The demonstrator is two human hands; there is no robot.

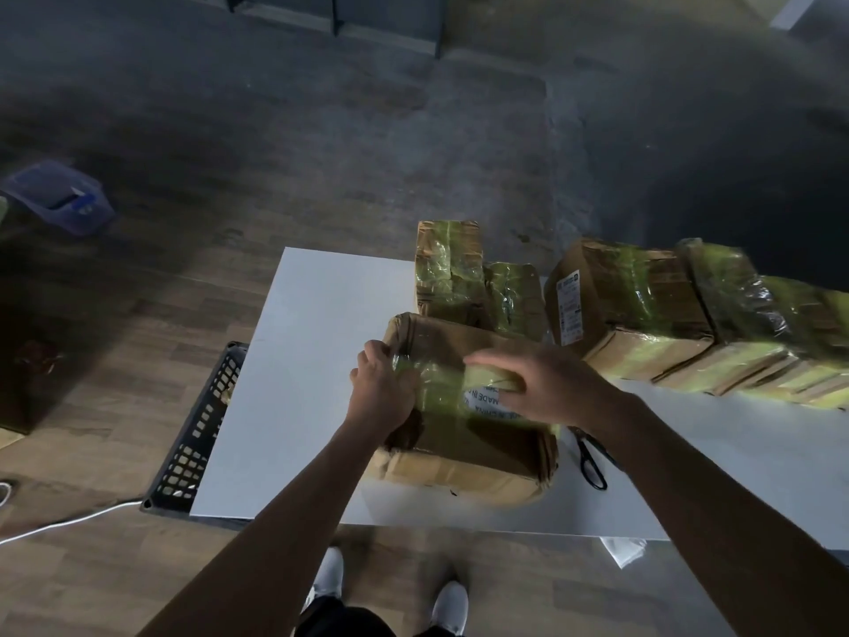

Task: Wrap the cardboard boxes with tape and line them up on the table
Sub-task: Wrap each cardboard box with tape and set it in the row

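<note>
A brown cardboard box (459,457) sits on the white table (298,360) in front of me, with a band of yellowish clear tape (436,388) across its top. My left hand (383,390) curls over the box's upper left edge, on the tape. Over the box top, my right hand (546,388) holds a yellowish tape roll (494,379) between fingers and thumb; it is blurred. Several taped boxes stand behind: one upright (448,268), a lower one (514,296), and a row at the right (643,314).
Black scissors (590,457) lie on the table just right of the box. A black slotted crate (197,434) stands on the floor against the table's left side. A blue bin (59,195) and a white cable (59,521) are on the wooden floor.
</note>
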